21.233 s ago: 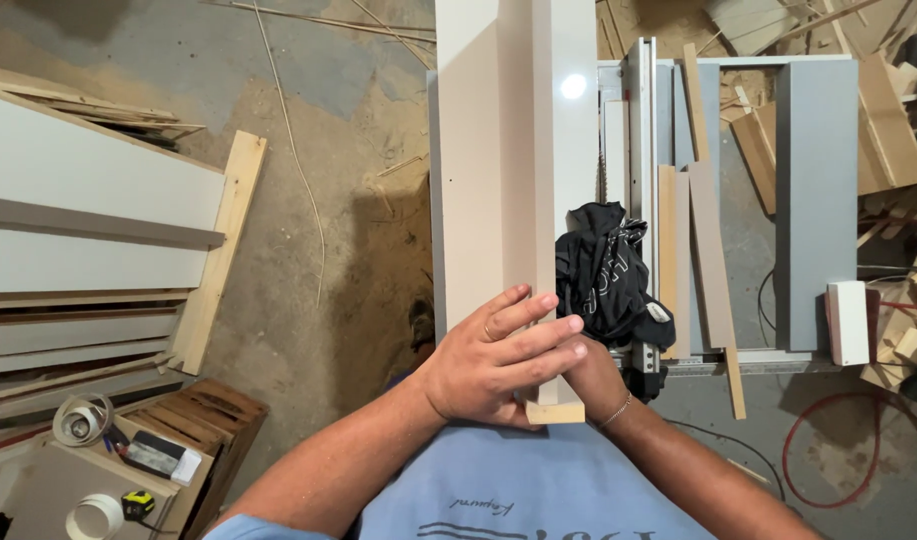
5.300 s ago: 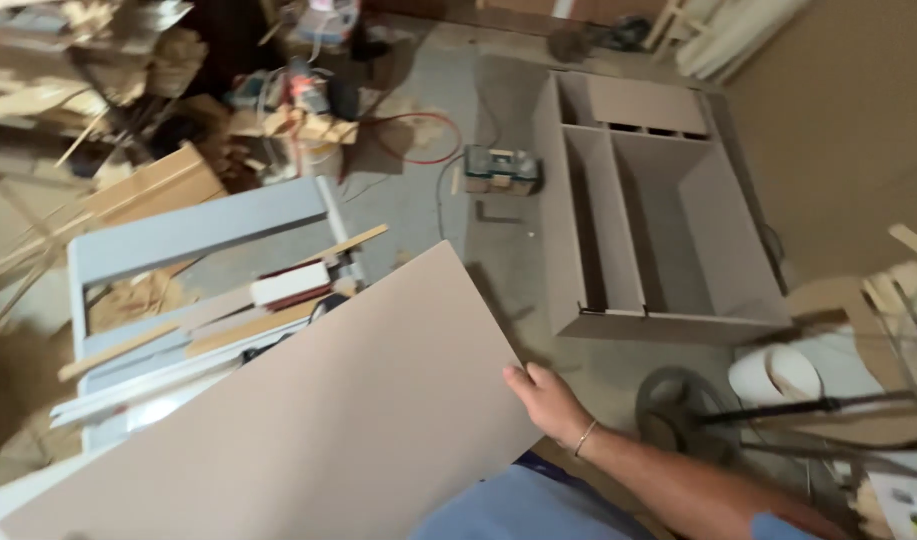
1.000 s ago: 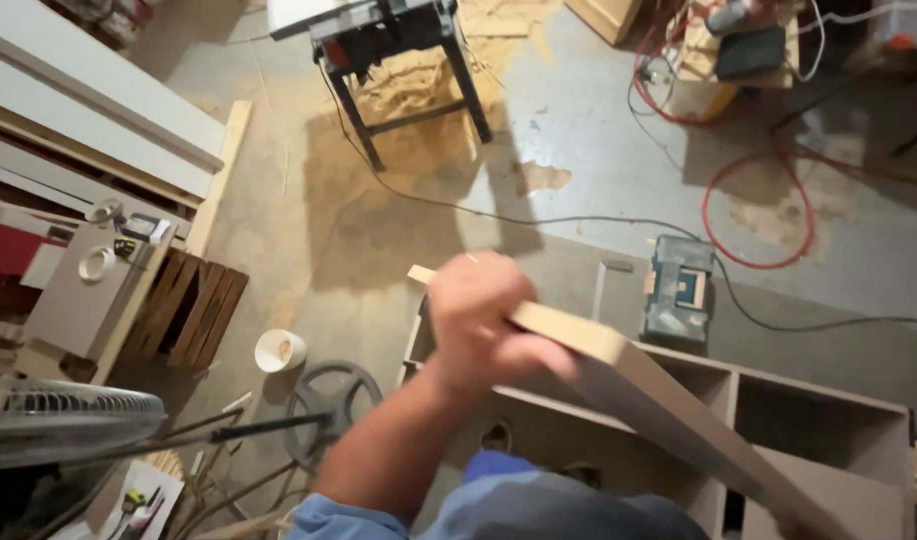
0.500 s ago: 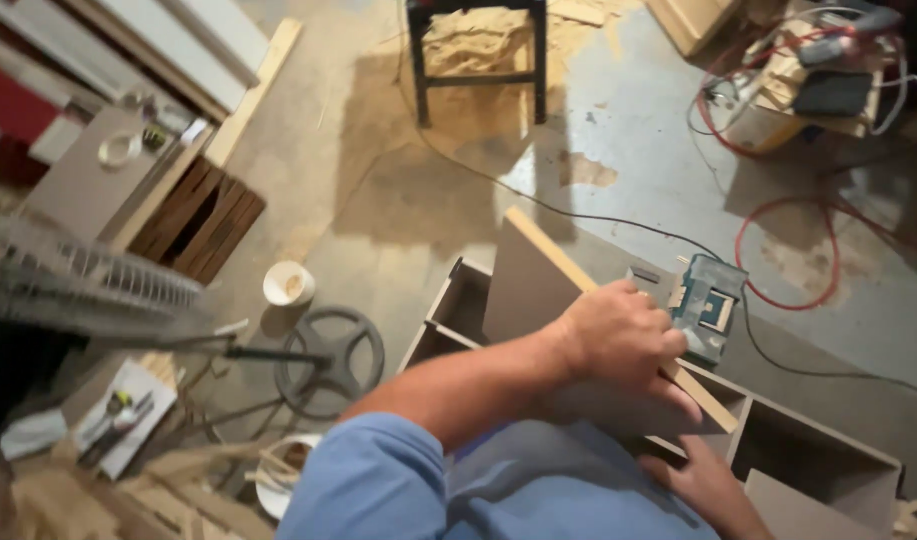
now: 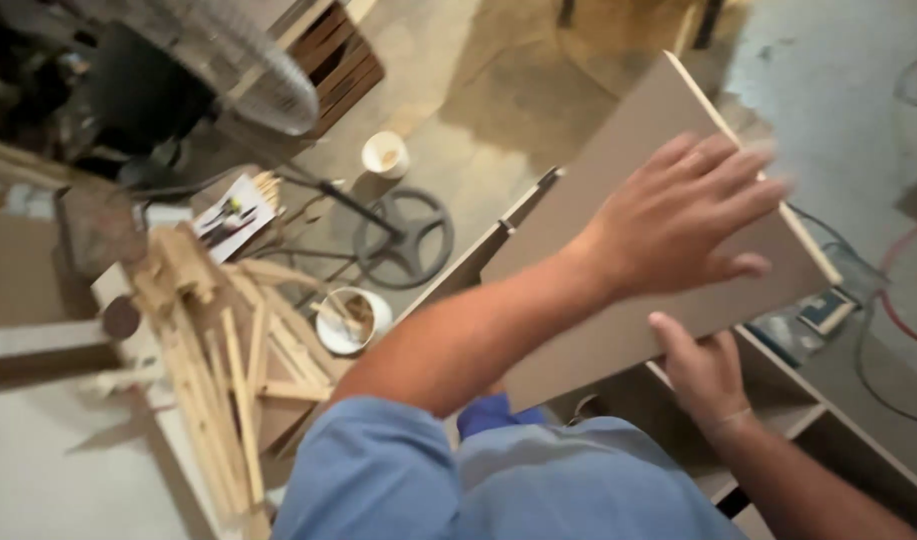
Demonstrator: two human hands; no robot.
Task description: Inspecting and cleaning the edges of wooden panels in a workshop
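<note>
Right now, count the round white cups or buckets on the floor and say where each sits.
2. A small white cup stands near the fan's round base. A larger white bucket sits beside the pile of wood strips. More may be hidden behind the panel.

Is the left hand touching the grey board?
Touching. The head view shows the left hand lying flat, its fingers spread, on the grey board.

Left hand [image 5: 678, 215] flat on grey panel [image 5: 618, 190], right hand [image 5: 703, 370] seemingly under its lower edge, above cabinet [image 5: 778, 400]
</note>
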